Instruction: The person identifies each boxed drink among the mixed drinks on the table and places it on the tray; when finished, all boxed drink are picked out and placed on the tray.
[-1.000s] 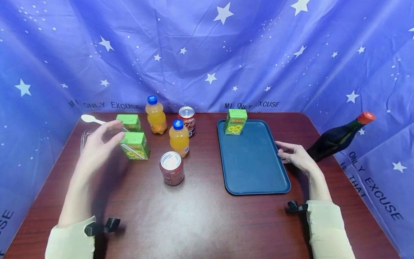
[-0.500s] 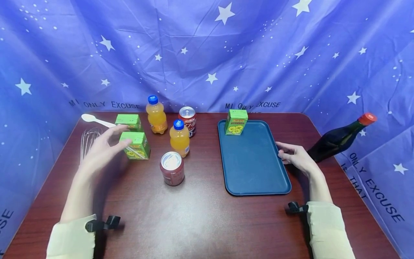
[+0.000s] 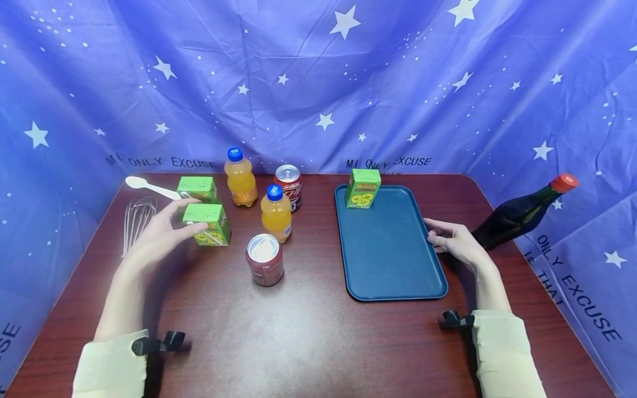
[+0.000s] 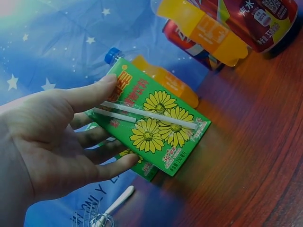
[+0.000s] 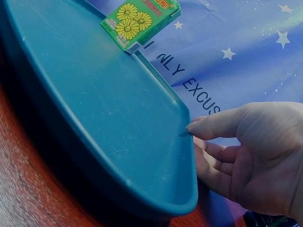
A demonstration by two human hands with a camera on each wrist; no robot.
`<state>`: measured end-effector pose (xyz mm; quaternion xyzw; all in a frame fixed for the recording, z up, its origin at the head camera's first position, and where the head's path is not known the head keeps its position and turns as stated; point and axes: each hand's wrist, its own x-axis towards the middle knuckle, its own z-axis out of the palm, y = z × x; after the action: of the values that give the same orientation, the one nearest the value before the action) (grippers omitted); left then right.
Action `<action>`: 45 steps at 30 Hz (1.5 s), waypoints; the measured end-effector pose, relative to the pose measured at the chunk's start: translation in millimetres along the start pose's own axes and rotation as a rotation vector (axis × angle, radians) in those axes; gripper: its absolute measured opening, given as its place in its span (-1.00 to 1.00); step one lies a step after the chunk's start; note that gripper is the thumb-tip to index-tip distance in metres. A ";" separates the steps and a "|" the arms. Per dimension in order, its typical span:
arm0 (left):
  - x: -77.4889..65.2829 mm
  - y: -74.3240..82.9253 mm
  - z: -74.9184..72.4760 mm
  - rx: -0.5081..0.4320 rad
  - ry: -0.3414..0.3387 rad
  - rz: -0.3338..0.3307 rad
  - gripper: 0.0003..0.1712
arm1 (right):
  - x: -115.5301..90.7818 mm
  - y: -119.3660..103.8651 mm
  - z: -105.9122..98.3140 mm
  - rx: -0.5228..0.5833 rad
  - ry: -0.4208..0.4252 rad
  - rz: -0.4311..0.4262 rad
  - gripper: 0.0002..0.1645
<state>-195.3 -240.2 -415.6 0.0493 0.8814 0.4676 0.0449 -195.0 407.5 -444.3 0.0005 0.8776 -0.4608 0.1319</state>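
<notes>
My left hand (image 3: pixel 158 232) is around the left side of the nearer green drink carton (image 3: pixel 215 215). In the left wrist view, the thumb lies on the front of that drink carton (image 4: pixel 154 118), by its white straw, and the other fingers go behind it. It stands upright on the table. Behind it is a second green carton (image 3: pixel 198 186). My right hand (image 3: pixel 460 241) pinches the right rim of the blue tray (image 3: pixel 393 254); in the right wrist view the thumb is over the rim of the tray (image 5: pixel 104 118). A third carton (image 3: pixel 363 189) stands at the tray's far left corner.
Two orange drink bottles (image 3: pixel 242 181) and two red cans (image 3: pixel 265 264) stand between the cartons and tray. A whisk (image 3: pixel 136 221) and a white spoon (image 3: pixel 151 188) are at the far left. Right of my right hand leans a dark bottle (image 3: pixel 517 215) with a red cap.
My left hand has moved in to the right, and its thumb and fingers have closed around the nearer drink carton. More of the whisk shows. My right hand stays on the tray.
</notes>
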 end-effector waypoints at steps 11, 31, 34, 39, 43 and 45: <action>1.0 -5.5 -0.1 0.003 0.003 0.021 -0.23 | 0.0 -1.5 0.0 0.007 -0.004 -0.003 -0.31; -1.8 -5.8 0.4 -0.057 0.025 0.070 -0.34 | -0.7 -0.7 0.2 -0.001 -0.008 -0.012 -0.32; -2.3 -5.3 0.1 -0.054 0.033 0.071 -0.35 | -0.8 -0.2 -0.1 0.007 -0.006 -0.017 -0.33; -2.5 -4.2 -1.1 -0.034 0.044 0.072 -0.35 | -0.5 0.1 -0.2 0.023 -0.003 -0.030 -0.33; -2.7 -2.4 -3.0 -0.012 0.052 0.086 -0.35 | -0.6 -0.1 -0.1 0.027 -0.003 -0.032 -0.34; -2.9 -1.0 -4.3 -0.006 0.053 0.092 -0.35 | -0.7 0.0 -0.1 0.025 -0.002 -0.028 -0.34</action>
<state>-193.0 -244.7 -413.9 0.0771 0.8777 0.4729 0.0004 -194.4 407.7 -444.1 -0.0105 0.8716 -0.4734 0.1265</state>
